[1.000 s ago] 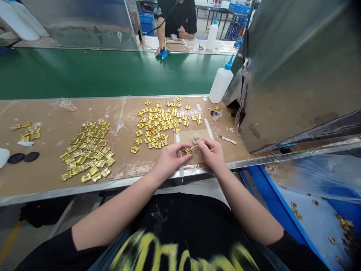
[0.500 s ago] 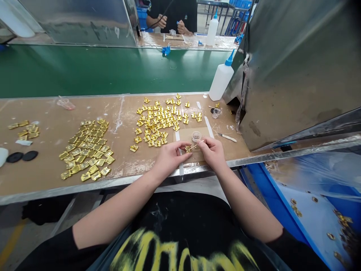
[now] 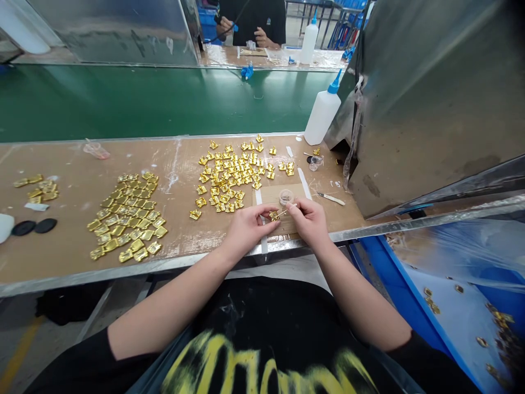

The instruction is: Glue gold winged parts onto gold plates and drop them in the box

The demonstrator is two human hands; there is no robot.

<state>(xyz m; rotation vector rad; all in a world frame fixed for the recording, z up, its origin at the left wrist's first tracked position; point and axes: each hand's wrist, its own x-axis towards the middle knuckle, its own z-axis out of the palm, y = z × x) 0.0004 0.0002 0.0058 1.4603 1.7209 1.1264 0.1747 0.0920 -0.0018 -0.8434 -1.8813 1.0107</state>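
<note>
Between the thumb and fingers of my left hand (image 3: pixel 248 225) is a small gold metal piece (image 3: pixel 274 216). My right hand (image 3: pixel 308 219) pinches a thin stick (image 3: pixel 284 212) whose tip points at that piece. Just beyond the fingers, a small clear round cup (image 3: pixel 286 197) stands on a cardboard pad (image 3: pixel 266 194) held down with white tape. Many similar gold pieces (image 3: pixel 233 169) with upright parts lie spread to the left of the pad. Farther left, flatter gold plates (image 3: pixel 131 213) are laid close together.
A white squeeze bottle (image 3: pixel 323 117) with a blue tip stands back right. A craft knife (image 3: pixel 331 198) lies right of the pad. A green conveyor belt (image 3: pixel 156 101) runs behind the bench. Across it sits a co-worker (image 3: pixel 258 24). A blue bin (image 3: pixel 404 284) is below right.
My hands stay nearly in place, with the stick still at the gold piece. The blue scrap on the belt has shifted slightly right. The co-worker's hands have moved apart.
</note>
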